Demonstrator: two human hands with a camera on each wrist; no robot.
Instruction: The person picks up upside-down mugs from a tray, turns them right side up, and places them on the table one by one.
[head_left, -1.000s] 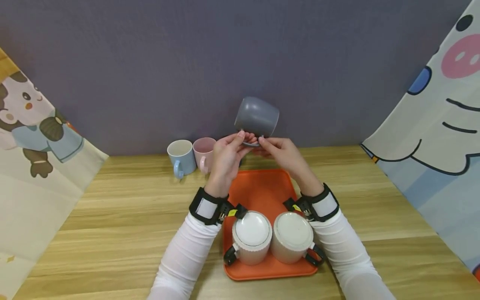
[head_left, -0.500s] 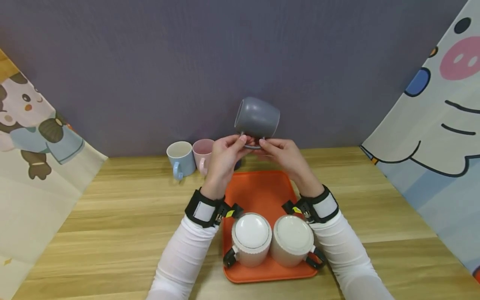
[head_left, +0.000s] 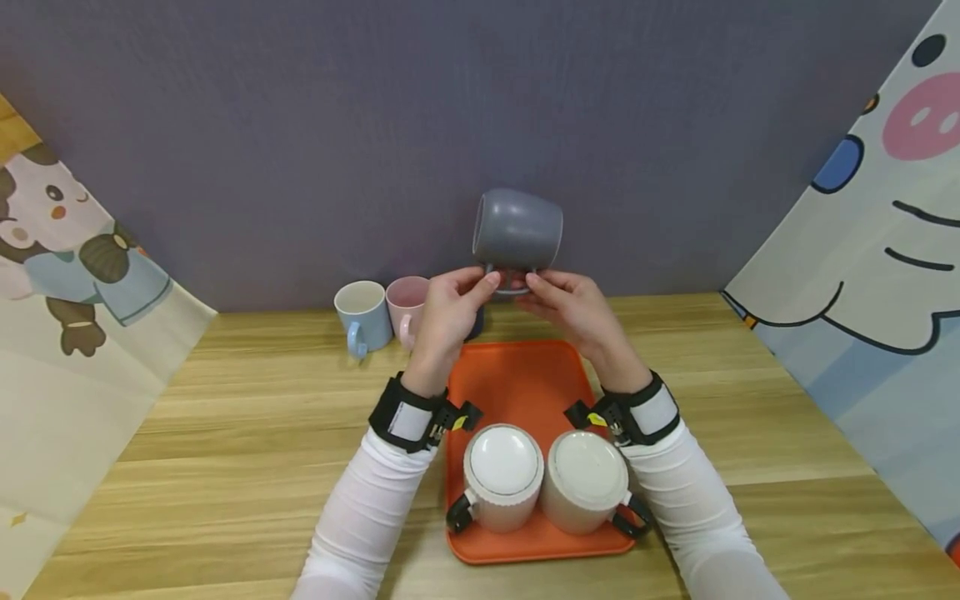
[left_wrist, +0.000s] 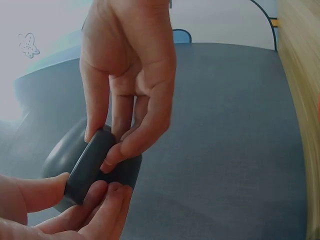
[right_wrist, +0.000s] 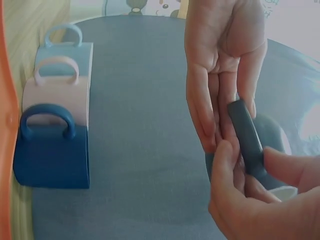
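Note:
A grey mug (head_left: 517, 227) is held up in front of the dark wall, lying on its side with its rim to the left and its handle (left_wrist: 91, 167) downward. My left hand (head_left: 442, 315) pinches the rim-side end of that handle between thumb and fingers. At the base-side end, my right hand (head_left: 581, 315) pinches the same handle. The right wrist view shows thumbs and fingers of both hands meeting around it. Below the hands lies an orange tray (head_left: 517, 379) bearing two pale, upside-down mugs, the left mug (head_left: 503, 475) and the right mug (head_left: 587, 479), both with black handles.
Behind my left hand, a light blue mug (head_left: 363, 317), a pink mug (head_left: 407, 308) and a dark blue mug (right_wrist: 52, 155) stand in a row along the wall (head_left: 300, 167). The left hand partly hides the dark blue one in the head view. Wooden tabletop (head_left: 262, 433) surrounds the tray.
The grey mug has risen slightly and shifted a little right, and its handle shows more openly between the fingers. Both hands keep their pinch. The mugs on tray and table stay put.

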